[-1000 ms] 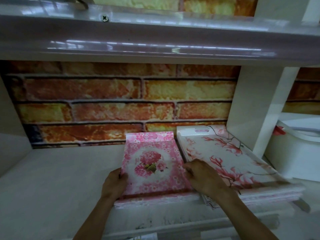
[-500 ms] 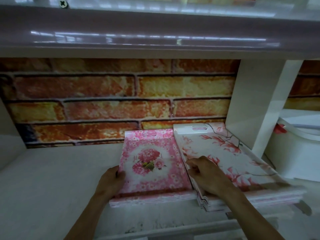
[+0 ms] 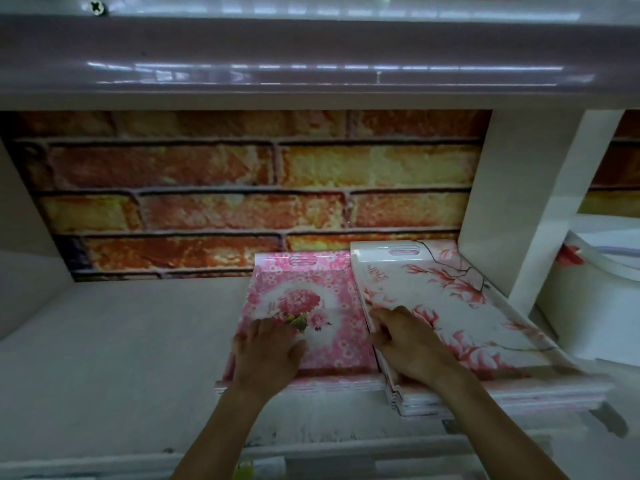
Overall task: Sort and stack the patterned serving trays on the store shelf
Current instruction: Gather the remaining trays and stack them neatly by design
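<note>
Two stacks of trays lie side by side on the white shelf [image 3: 114, 344]. The left stack is pink with a rose bouquet print [image 3: 322, 296]. The right stack is white with pink magnolia branches [image 3: 460, 306]. My left hand [image 3: 266, 355] rests flat, palm down, on the top pink tray near its left front corner, fingers apart. My right hand [image 3: 408, 344] lies over the left edge of the white stack, its fingers curled against the rim where the two stacks meet. Both stacks reach back to the brick-patterned wall.
A brick-print back panel [image 3: 207, 202] closes the shelf bay. A white upright divider [image 3: 512, 209] stands right of the trays, with white containers [image 3: 599, 289] beyond it. A glossy upper shelf [image 3: 311, 57] overhangs. The shelf surface left of the trays is bare.
My left hand has moved from the pink stack's left edge onto its top face. My right hand stays at the seam between the stacks. The camera has shifted closer.
</note>
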